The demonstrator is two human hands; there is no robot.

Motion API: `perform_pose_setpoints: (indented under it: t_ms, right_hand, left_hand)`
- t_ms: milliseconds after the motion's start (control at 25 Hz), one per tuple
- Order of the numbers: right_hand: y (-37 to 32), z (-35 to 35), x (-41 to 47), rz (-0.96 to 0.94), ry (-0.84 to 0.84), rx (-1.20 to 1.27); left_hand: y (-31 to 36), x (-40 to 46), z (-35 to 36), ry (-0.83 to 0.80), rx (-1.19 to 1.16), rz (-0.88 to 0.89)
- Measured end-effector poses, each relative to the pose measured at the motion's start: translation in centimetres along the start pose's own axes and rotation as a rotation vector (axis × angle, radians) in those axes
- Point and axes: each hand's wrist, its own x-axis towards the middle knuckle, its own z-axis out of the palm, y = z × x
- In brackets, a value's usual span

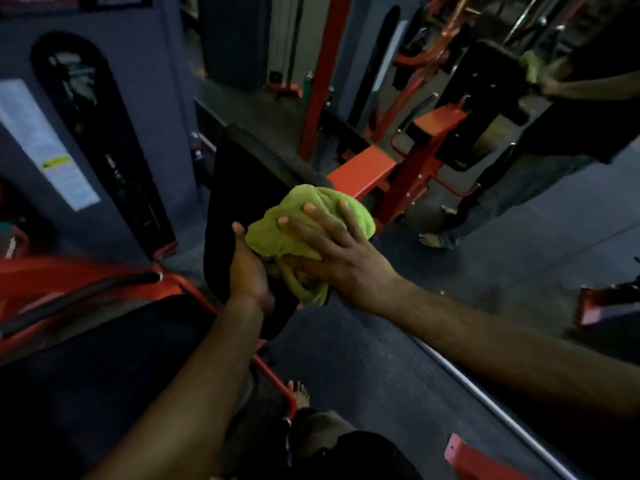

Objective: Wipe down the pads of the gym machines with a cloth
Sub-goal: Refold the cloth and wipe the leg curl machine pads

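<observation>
Forearms reach in from the bottom of the frame toward a black upholstered pad [242, 188] on a red-framed gym machine [363, 171]. The left hand [247, 275] wraps round the pad's near edge, thumb on top and fingers out of sight behind it, steadying the cushion. Just beside it, the right hand [332, 251] lies spread, fingers straight, pressing a bunched yellow-green cloth [304, 230] flat against the pad's face near its right edge. Below, a bare foot [299, 393] rests on the dark floor beside the machine's red base tube.

The wiping step appears to be under way on this pad, with its upper stretch toward the far end seemingly not yet covered. The next stroke would call for sliding the cloth up along the cushion under steady palm pressure while the other hand holds the pad against the push, then turning the cloth to a fresh fold.

Farther off, at upper right, a second person [571, 109] in dark clothes holds another light green cloth [531, 65] against the top of a black pad on a neighbouring machine; motion blur hides the details. A grey weight-stack shroud [104, 133] with a white label stands at left.
</observation>
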Motion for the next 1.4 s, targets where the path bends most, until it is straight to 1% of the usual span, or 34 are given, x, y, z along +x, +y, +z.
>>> perform_pose_setpoints:
  t_ms: [40,120,160,200,280,360,480,600,720,800,880,1000,1160,1320,1400]
  right_hand:
    - [-0.2,-0.5,0.2,0.094,0.030,0.081]
    - [-1.3,-0.6,0.8,0.290,0.139,0.230]
    - [-1.8,-0.8,1.4,0.413,0.201,0.293]
    - [-2.2,-1.0,2.4,0.537,0.218,0.345]
    - [-2.0,-1.8,5.2,0.765,0.148,0.400]
    - [-0.2,-2.2,8.7,0.871,0.052,0.397]
    - [2.5,-2.2,13.8,0.867,-0.021,0.427]
    - [2.7,-1.9,15.4,0.853,-0.079,0.396]
    - [0.5,-2.0,11.4,0.786,-0.038,0.289]
    - [-1.0,-2.1,8.0,0.771,0.003,0.252]
    - [-0.9,-1.6,7.0,0.773,0.000,0.243]
    - [0.6,-1.0,10.3,0.741,-0.127,0.183]
    - [1.9,-0.4,15.8,0.729,-0.221,0.187]
    - [2.5,0.1,19.9,0.672,-0.282,0.154]
    - [2.7,-0.1,21.7,0.597,-0.344,0.092]
  left_hand:
    - [0.8,-0.2,1.1,0.029,0.027,0.045]
    - [2.5,-0.8,2.7,0.016,0.052,0.145]
    - [3.4,-0.6,3.4,0.006,0.059,0.182]
    - [4.2,-0.6,3.7,0.006,0.055,0.206]
    - [5.4,-0.9,4.1,-0.021,0.043,0.218]
    - [6.0,-0.9,3.8,-0.060,0.055,0.223]
    - [5.8,-1.6,3.8,-0.124,0.081,0.191]
    - [5.7,-1.1,3.5,-0.108,0.089,0.159]
    - [6.3,0.5,2.3,-0.070,0.058,0.157]
    - [6.7,2.0,1.3,-0.082,0.050,0.189]
    - [7.0,3.3,0.7,-0.107,0.059,0.194]
    - [6.7,4.7,0.5,-0.135,-0.027,0.138]
    - [5.9,5.4,1.5,-0.044,-0.085,0.203]
    - [6.3,6.9,0.7,-0.025,-0.091,0.232]
    - [6.2,7.5,-0.1,-0.028,-0.133,0.248]
